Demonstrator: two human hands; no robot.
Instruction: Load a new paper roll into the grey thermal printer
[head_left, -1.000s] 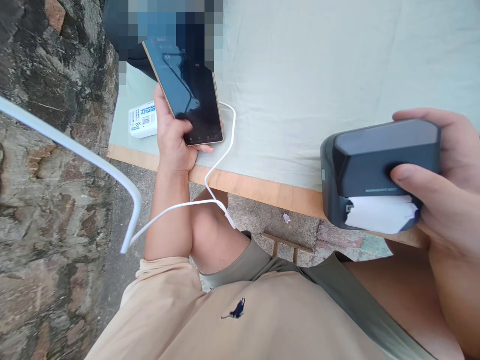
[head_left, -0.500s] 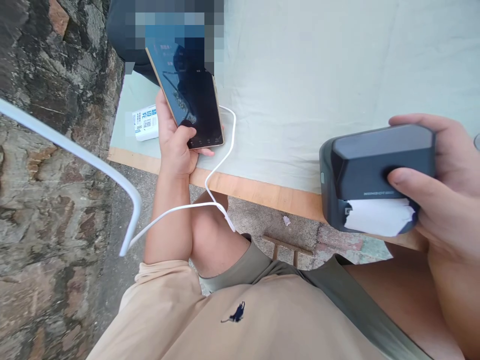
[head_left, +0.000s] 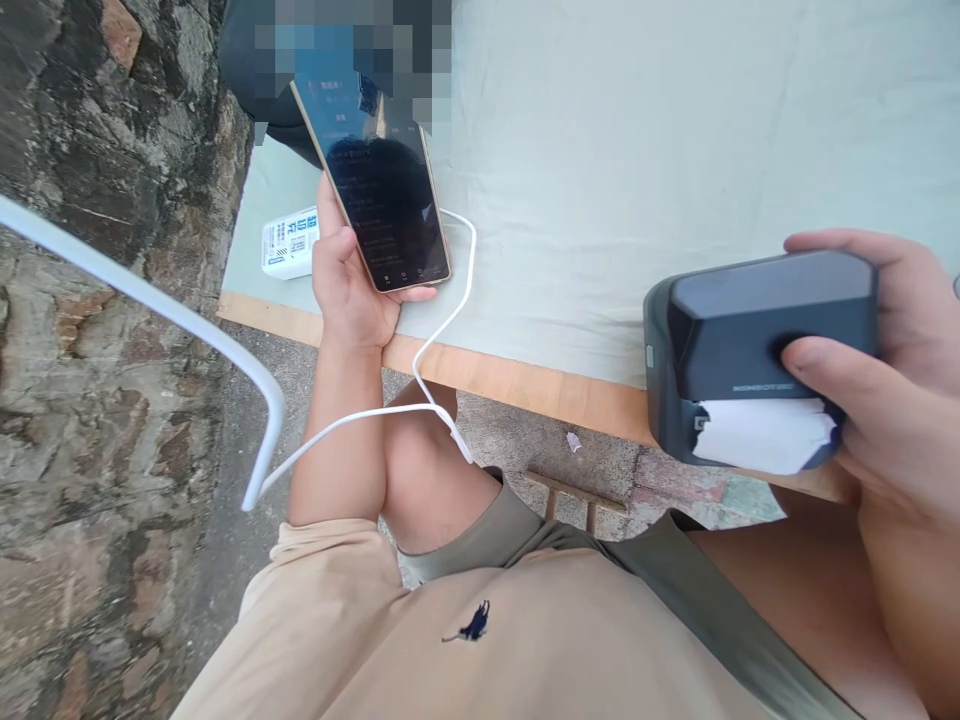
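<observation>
Cloth-covered table (head_left: 637,150) | left hand (head_left: 349,285) grips phone (head_left: 379,190) | right hand (head_left: 892,400) grips printer (head_left: 742,340), lettering unreadable

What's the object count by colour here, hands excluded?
Dark grey: 1, label printer in the right hand
Black: 1, smartphone in the left hand
White: 3, cable, small box, paper strip
Total: 5
</observation>
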